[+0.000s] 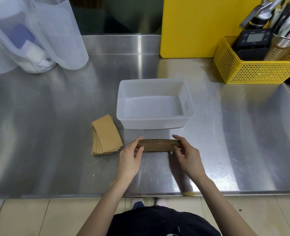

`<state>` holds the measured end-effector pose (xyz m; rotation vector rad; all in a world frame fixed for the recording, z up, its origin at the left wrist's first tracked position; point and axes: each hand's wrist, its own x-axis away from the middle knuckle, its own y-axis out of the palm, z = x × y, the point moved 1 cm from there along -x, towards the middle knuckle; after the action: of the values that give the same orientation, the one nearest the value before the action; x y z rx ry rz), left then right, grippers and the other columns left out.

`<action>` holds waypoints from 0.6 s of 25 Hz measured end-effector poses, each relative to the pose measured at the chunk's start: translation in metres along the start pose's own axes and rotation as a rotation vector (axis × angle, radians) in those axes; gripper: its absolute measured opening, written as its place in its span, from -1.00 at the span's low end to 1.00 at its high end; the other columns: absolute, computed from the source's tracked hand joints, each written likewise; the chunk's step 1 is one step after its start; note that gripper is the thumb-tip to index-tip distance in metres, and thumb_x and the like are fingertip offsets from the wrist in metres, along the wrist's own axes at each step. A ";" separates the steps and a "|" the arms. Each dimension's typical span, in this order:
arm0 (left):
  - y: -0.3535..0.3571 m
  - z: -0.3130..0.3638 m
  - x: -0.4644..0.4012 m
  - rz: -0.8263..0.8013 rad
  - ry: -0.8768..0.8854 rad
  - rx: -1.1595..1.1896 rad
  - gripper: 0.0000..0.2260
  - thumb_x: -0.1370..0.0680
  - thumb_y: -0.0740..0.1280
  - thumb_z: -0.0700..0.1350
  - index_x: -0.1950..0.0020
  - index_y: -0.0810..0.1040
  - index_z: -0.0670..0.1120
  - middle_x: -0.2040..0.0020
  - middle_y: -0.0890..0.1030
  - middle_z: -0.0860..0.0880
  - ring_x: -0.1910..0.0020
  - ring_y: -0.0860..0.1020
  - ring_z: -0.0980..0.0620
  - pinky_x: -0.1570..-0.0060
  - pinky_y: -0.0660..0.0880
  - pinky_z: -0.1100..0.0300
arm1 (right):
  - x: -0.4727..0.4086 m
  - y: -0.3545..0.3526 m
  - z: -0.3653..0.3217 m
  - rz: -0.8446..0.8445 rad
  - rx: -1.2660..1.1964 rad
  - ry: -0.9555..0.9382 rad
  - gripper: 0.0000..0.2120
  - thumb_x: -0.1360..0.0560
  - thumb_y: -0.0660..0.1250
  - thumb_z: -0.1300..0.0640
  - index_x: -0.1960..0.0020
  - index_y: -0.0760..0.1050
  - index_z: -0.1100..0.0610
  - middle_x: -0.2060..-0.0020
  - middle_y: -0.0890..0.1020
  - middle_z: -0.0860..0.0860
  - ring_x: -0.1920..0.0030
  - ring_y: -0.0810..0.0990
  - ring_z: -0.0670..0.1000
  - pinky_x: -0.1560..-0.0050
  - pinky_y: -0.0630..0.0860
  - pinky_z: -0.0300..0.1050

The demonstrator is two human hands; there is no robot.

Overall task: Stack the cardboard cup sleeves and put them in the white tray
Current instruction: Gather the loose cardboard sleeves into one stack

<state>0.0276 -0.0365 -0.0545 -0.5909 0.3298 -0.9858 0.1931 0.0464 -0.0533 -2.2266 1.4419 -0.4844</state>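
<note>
A stack of brown cardboard cup sleeves stands on its long edge on the steel counter, just in front of the white tray. My left hand grips its left end and my right hand grips its right end. The tray holds nothing. A second pile of several sleeves lies flat and fanned out on the counter, left of the tray and of my left hand.
Clear plastic jugs stand at the back left. A yellow board leans at the back. A yellow perforated basket with a scale and utensils sits at the back right. The counter's front edge runs below my forearms.
</note>
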 end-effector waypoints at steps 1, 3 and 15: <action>0.000 -0.001 -0.001 -0.002 -0.006 -0.007 -0.68 -0.51 0.25 -0.15 -0.26 0.44 -0.03 0.17 0.54 0.05 0.34 0.47 0.21 0.24 0.36 0.55 | 0.000 0.000 0.000 0.001 -0.002 0.002 -0.67 -0.50 0.21 0.26 -0.21 0.45 0.00 0.15 0.58 -0.07 0.15 0.53 -0.13 0.19 0.30 -0.66; 0.000 -0.003 -0.002 -0.001 -0.040 -0.027 -0.70 -0.51 0.25 -0.14 -0.25 0.45 -0.07 0.16 0.53 0.05 0.30 0.49 0.18 0.25 0.38 0.47 | 0.000 0.001 0.001 -0.008 0.007 0.007 -0.71 -0.49 0.21 0.26 -0.17 0.46 0.03 0.14 0.59 -0.07 0.14 0.53 -0.14 0.19 0.30 -0.65; -0.002 -0.001 -0.004 -0.011 -0.045 -0.028 -0.77 -0.50 0.26 -0.10 -0.11 0.51 -0.15 0.10 0.58 -0.01 0.23 0.53 0.10 0.37 0.39 0.52 | -0.004 -0.005 -0.004 -0.026 0.007 0.061 -0.75 -0.47 0.22 0.27 -0.09 0.48 0.05 0.16 0.61 -0.06 0.15 0.56 -0.12 0.20 0.34 -0.61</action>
<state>0.0240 -0.0345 -0.0544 -0.6399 0.3018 -0.9780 0.1932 0.0514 -0.0477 -2.2458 1.4413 -0.5695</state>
